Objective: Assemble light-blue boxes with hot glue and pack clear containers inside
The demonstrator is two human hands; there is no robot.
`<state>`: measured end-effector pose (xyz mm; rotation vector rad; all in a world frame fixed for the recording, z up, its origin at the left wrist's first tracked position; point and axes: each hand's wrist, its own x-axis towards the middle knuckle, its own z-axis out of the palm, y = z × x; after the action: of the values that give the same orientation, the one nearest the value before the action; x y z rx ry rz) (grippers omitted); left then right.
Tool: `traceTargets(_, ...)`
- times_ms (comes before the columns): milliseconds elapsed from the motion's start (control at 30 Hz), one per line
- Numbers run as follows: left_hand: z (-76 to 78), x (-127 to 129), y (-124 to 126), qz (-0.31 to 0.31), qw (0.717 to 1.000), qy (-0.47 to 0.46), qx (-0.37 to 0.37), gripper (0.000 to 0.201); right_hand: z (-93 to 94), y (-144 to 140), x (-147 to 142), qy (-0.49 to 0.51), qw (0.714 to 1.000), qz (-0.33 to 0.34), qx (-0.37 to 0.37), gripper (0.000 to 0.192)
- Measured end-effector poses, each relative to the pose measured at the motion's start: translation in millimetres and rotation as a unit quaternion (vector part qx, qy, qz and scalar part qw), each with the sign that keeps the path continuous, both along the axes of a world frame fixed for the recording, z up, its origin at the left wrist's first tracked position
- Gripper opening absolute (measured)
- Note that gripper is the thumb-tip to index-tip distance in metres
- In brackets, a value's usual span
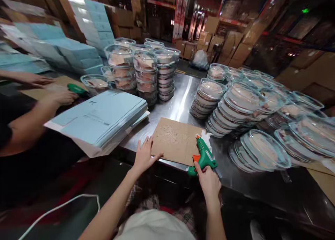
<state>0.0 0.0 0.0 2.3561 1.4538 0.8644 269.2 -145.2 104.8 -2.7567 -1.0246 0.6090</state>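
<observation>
Fingers (202, 167) of the right hand (208, 182): curled around the handle of a green glue gun (203, 156), orange trigger just above the grip, nozzle pointing to 12 o'clock. The gun rests on the near edge of the steel counter (180, 100), at 3 o'clock of a cardboard sheet (175, 140).

Fingers (149, 144) of the left hand (143, 158): spread wide and flat, tips pressing the sheet's near-left corner; nothing is held.

Glue gun: by its look light, rigid plastic; the handle is the place to take hold, the metal tip likely hot and best kept clear of skin.

Cardboard sheet: thin, stiff, light, liable to slide on polished steel unless pinned.

At 2 o'clock: leaning rows of clear lidded bowls (243, 103), probably light, slippery and easily toppled. At 12 o'clock: upright stacks of bowls (145, 75). At 10 o'clock: a pile of pale blue flat cartons (102, 119).

At 9 o'clock: another person's hand (59, 96) on a second green tool (76, 89).
</observation>
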Motion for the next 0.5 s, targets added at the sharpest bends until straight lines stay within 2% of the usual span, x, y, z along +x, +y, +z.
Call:
traceTargets(67,2.6,-1,0,0.017,1.0,-0.002,0.014,0.099,-1.8,0,5,0.004,1.0,-0.003,0.005,0.058)
traceTargets(133,8.3,4,-4,0.015,0.999,-0.022,0.041,0.093,-5.5,0,8,0.009,1.0,-0.014,0.023,0.055)
traceTargets(200,17.6,16,-14,0.0,0.994,-0.062,0.091,0.073,-11.7,-2,11,0.013,0.998,-0.033,0.055,0.049)
traceTargets(267,28.4,34,-27,-0.066,0.986,-0.104,0.112,0.05,-19.8,-5,13,0.024,0.993,-0.054,0.101,0.047)
traceTargets(367,40.6,60,-42,-0.176,0.974,-0.133,0.049,0.029,-31.8,-13,19,0.061,0.977,-0.072,0.19,0.055)
traceTargets(500,46.1,85,-42,-0.191,0.969,-0.154,-0.019,0.023,-40.6,-31,27,0.134,0.939,-0.078,0.307,0.072)
